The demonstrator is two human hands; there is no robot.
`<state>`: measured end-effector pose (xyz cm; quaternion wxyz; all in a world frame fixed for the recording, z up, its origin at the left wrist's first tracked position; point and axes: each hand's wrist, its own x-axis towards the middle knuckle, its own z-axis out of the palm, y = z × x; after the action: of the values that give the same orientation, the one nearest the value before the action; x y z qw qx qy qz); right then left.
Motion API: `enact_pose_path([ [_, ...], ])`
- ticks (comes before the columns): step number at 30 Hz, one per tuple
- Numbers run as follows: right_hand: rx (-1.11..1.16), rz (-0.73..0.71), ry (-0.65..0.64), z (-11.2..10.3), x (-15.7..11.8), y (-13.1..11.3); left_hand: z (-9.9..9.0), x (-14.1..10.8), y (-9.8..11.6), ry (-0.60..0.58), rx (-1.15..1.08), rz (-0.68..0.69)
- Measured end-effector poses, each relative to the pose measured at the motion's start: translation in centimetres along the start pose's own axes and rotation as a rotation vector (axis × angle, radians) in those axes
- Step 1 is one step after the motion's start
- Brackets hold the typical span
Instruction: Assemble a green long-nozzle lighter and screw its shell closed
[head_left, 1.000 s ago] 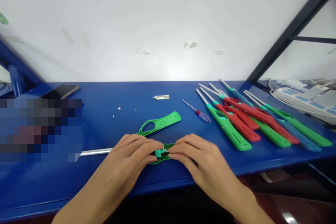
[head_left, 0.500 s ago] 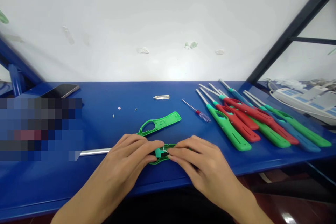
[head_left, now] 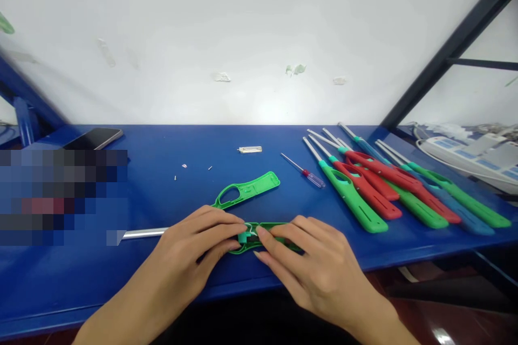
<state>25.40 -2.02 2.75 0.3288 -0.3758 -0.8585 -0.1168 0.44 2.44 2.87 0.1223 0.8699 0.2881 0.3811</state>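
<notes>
My left hand [head_left: 202,245] grips an opened green long-neck lighter [head_left: 253,248], fingers and thumb closed around its trigger section. The metal tube [head_left: 145,233] sticks out to the left from under that hand. My right hand [head_left: 311,253] is at the handle end, its index fingertip pressing inside the shell and its thumb near the lower rim. Between the fingertips show a teal trigger piece [head_left: 243,237] and a thin pale wire [head_left: 253,230]. Just beyond lies the loose green shell half [head_left: 257,187], inner side up; my left hand covers its near end.
A small clear gas tank [head_left: 250,149] and a screwdriver [head_left: 305,172] lie farther back. Several lighters [head_left: 356,202] are piled at right, near a white power strip [head_left: 473,156]. Tiny parts [head_left: 184,166] and a phone [head_left: 97,138] lie left, beside a blurred patch [head_left: 60,199].
My right thumb and index finger have spread apart, and the hand has shifted slightly right. More of the shell's inside and the wire now shows. My left hand stays nearly in place.
</notes>
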Motion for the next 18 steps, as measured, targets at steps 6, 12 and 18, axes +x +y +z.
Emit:
enact_pose_path([
  [6, -0.005, 0.0, -0.026, 0.0, 0.0, 0.1, -0.5, -0.3, 0.2, -0.081, -0.024, 0.037],
  [12, -0.003, -0.002, -0.05, -0.1, 0.1, 0.0, -0.9, -0.7, 0.8, -0.189, 0.099, 0.068],
  [18, -0.038, -0.004, -0.084, -0.4, 0.2, -0.4, -1.0, -0.9, 1.0, -0.252, 0.111, 0.074],
])
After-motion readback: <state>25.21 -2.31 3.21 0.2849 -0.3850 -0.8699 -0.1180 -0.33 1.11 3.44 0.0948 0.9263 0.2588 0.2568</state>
